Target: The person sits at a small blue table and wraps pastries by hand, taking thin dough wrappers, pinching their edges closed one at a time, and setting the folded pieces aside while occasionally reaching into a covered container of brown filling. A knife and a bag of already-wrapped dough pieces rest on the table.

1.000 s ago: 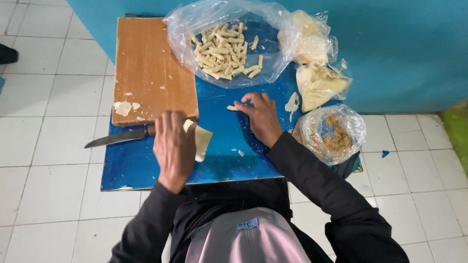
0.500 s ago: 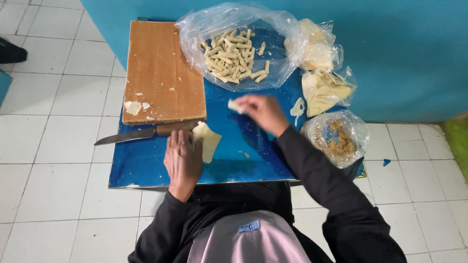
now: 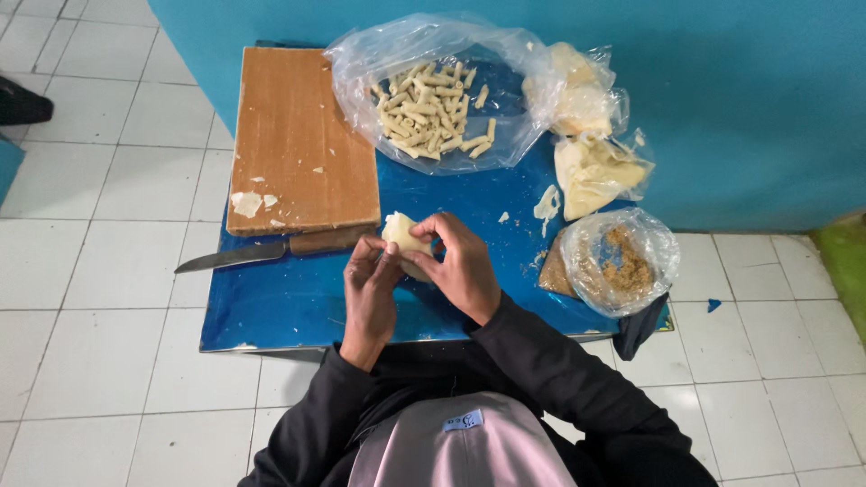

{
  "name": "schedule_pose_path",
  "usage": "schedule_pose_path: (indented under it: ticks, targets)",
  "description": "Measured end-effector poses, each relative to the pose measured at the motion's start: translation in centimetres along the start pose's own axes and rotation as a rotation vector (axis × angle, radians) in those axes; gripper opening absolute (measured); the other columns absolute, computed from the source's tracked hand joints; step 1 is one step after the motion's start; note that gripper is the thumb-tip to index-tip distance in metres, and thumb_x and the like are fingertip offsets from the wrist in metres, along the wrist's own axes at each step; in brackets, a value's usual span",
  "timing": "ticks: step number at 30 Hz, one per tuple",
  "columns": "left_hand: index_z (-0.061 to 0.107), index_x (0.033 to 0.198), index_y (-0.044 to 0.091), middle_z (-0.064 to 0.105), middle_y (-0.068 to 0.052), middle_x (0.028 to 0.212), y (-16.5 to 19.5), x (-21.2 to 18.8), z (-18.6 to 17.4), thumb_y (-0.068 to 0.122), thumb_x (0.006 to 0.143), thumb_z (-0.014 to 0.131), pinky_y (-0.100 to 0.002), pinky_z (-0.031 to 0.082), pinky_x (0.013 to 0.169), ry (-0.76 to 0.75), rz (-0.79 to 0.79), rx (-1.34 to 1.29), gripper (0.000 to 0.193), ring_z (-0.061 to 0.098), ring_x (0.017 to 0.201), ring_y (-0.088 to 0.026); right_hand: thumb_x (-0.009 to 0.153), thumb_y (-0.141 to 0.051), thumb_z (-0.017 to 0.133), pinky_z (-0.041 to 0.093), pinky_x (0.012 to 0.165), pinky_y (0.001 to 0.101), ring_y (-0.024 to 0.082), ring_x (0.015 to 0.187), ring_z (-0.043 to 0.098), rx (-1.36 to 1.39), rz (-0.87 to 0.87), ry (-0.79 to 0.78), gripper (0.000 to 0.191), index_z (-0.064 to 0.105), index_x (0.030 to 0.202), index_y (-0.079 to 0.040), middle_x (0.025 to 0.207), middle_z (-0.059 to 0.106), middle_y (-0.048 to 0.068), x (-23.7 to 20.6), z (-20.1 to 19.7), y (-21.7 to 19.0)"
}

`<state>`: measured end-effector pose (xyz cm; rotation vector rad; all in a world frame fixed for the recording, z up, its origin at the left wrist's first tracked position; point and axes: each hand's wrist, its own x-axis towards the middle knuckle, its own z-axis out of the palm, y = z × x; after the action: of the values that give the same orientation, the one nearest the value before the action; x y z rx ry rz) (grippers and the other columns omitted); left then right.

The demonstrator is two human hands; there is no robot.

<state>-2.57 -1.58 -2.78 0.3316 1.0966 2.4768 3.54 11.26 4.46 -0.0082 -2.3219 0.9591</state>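
Observation:
Both of my hands meet over the blue board (image 3: pixel 271 311) and hold one pale wrapper sheet (image 3: pixel 400 233) between them. My left hand (image 3: pixel 370 289) pinches its lower left side. My right hand (image 3: pixel 465 266) curls around its right side and covers part of it. Whether there is filling inside the sheet is hidden. A knife (image 3: pixel 271 251) with a wooden handle lies just left of my hands.
A wooden cutting board (image 3: pixel 293 135) with pale scraps lies at the back left. A clear plastic sheet (image 3: pixel 442 108) holds several finished rolls. Wrapper stacks in bags (image 3: pixel 591 162) sit at the right, above a bag of brown filling (image 3: pixel 622 261). White floor tiles surround the board.
My right hand came back from the middle of the board to my left hand. The wrapper sheet was lifted off the board and both hands now hold it.

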Motion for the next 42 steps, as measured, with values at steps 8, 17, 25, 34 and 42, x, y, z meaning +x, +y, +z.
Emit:
schedule_pose_path:
  ticks: [8, 17, 25, 34, 42]
  targets:
    - [0.06, 0.098, 0.005, 0.069, -0.004, 0.106, 0.1, 0.0, 1.2, 0.012, 0.103, 0.062, -0.031, 0.056, 0.09, -0.066, -0.053, -0.025, 0.009, 0.067, 0.097, -0.012, 0.091, -0.017, 0.079, 0.058, 0.073, 0.0287, 0.016, 0.083, 0.073, 0.111, 0.159, -0.042, 0.022, 0.07, 0.105, -0.002, 0.101, 0.077, 0.008, -1.1, -0.7, 1.1]
    - [0.054, 0.112, 0.003, 0.067, -0.006, 0.105, 0.1, -0.1, 2.8, 0.008, 0.1, 0.068, -0.027, 0.053, 0.084, -0.057, 0.059, 0.179, 0.02, 0.064, 0.096, -0.01, 0.098, -0.012, 0.072, 0.054, 0.083, 0.0268, 0.009, 0.093, 0.065, 0.725, 0.515, -0.148, 0.015, 0.073, 0.107, 0.0, 0.109, 0.075, 0.006, -2.1, -1.3, 5.4]
    - [0.057, 0.112, -0.002, 0.07, -0.007, 0.102, 0.6, 0.7, 3.6, 0.007, 0.098, 0.068, -0.025, 0.055, 0.079, -0.09, 0.005, 0.253, 0.019, 0.066, 0.091, -0.009, 0.1, -0.01, 0.067, 0.056, 0.089, 0.0321, 0.014, 0.101, 0.068, 1.097, 0.681, -0.122, 0.011, 0.071, 0.107, -0.002, 0.111, 0.071, 0.006, -2.9, -1.6, 7.9]
    - [0.062, 0.101, 0.0, 0.071, -0.005, 0.092, -0.6, 1.2, 3.1, 0.009, 0.1, 0.066, -0.023, 0.049, 0.07, -0.06, -0.056, 0.34, 0.01, 0.061, 0.08, -0.007, 0.103, -0.017, 0.065, 0.057, 0.091, 0.0319, 0.013, 0.102, 0.069, 1.056, 0.714, -0.069, 0.015, 0.069, 0.109, -0.004, 0.11, 0.071, 0.004, -2.8, -1.6, 7.7]
    - [0.062, 0.1, 0.0, 0.067, -0.004, 0.095, -1.2, 1.6, 2.7, 0.009, 0.102, 0.068, -0.024, 0.048, 0.075, -0.063, -0.025, 0.285, 0.011, 0.058, 0.085, -0.006, 0.095, -0.017, 0.071, 0.054, 0.075, 0.0221, 0.004, 0.085, 0.066, 0.459, 0.476, -0.023, 0.018, 0.069, 0.107, -0.003, 0.093, 0.072, -0.001, -3.4, -1.0, 7.9]
